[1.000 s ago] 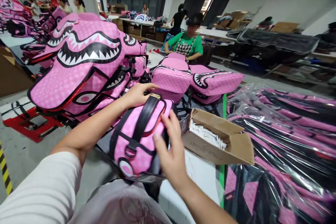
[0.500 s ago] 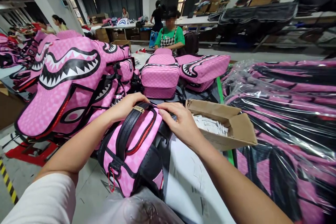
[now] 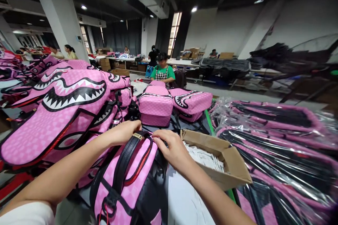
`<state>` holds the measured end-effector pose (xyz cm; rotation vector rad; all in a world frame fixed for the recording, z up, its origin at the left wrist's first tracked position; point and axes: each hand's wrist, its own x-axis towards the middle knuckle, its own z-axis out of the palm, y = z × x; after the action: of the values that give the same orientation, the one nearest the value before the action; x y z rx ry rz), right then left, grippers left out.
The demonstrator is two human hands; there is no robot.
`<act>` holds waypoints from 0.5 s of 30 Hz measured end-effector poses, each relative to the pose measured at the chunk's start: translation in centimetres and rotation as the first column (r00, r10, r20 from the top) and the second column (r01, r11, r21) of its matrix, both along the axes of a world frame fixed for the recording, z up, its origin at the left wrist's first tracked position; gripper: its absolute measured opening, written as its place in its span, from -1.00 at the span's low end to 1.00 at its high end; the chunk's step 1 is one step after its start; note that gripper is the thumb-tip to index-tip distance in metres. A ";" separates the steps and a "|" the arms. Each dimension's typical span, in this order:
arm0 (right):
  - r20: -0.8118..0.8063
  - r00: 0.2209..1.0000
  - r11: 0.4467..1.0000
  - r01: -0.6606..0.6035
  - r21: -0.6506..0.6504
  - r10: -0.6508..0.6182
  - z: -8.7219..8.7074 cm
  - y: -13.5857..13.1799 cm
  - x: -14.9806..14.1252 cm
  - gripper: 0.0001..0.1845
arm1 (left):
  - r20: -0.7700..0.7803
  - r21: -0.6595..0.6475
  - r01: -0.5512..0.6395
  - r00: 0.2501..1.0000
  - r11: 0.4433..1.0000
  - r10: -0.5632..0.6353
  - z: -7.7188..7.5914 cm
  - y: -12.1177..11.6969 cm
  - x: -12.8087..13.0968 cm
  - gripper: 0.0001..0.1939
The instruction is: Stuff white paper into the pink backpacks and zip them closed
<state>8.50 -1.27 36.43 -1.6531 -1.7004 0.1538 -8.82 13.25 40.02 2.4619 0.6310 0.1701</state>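
A pink checkered backpack (image 3: 132, 179) with black straps and red piping lies in front of me on a white table (image 3: 185, 204). My left hand (image 3: 123, 133) curls over its top end by a gold tag, fingers closed on the bag's edge. My right hand (image 3: 171, 149) rests on the backpack's right upper corner, fingers bent and pressing on it. An open cardboard box (image 3: 224, 161) holding white paper pieces sits just right of my right hand.
A tall pile of pink shark-mouth backpacks (image 3: 66, 105) rises at the left. More pink backpacks (image 3: 155, 103) stand beyond. Backpacks wrapped in clear plastic (image 3: 277, 147) are heaped at the right. A person in a green shirt (image 3: 162, 72) sits behind; other people work at far tables.
The view has tilted upward, showing the ceiling. My right hand has moved from the backpack's lower side up to its top corner. My left hand stays at the top.
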 end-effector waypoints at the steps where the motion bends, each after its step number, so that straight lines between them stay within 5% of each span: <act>1: 0.020 1.000 1.000 0.005 0.008 -0.005 0.0 0.1 -0.2 -0.81 | 0.007 -0.097 0.007 1.000 0.995 -0.007 0.1 0.4 0.0 -0.76; 4: 0.076 0.997 0.999 0.027 0.029 -0.029 -0.2 0.2 -0.6 -0.81 | -0.007 -0.239 0.039 0.999 0.970 -0.041 0.2 1.2 0.2 -0.72; 7: 0.142 0.989 0.992 0.025 0.125 -0.042 -0.4 0.1 -1.0 -0.82 | -0.001 -0.167 0.008 1.000 0.986 -0.009 -0.4 1.1 0.2 -0.75; 10: 0.192 0.981 0.980 -0.017 0.201 -0.023 -0.2 -0.1 -1.7 -0.77 | 0.163 -0.192 -0.041 0.984 0.981 0.073 -1.6 0.4 0.1 -0.79; 15: 0.294 0.955 0.999 0.024 0.027 -0.031 1.5 0.2 -3.1 -0.81 | 0.342 -0.386 -0.003 0.929 0.922 0.146 -3.8 -0.8 0.2 -0.76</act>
<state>5.36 -1.10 37.98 -1.7488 -1.8878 -0.1325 -8.65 12.46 36.22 1.9628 0.5358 0.4786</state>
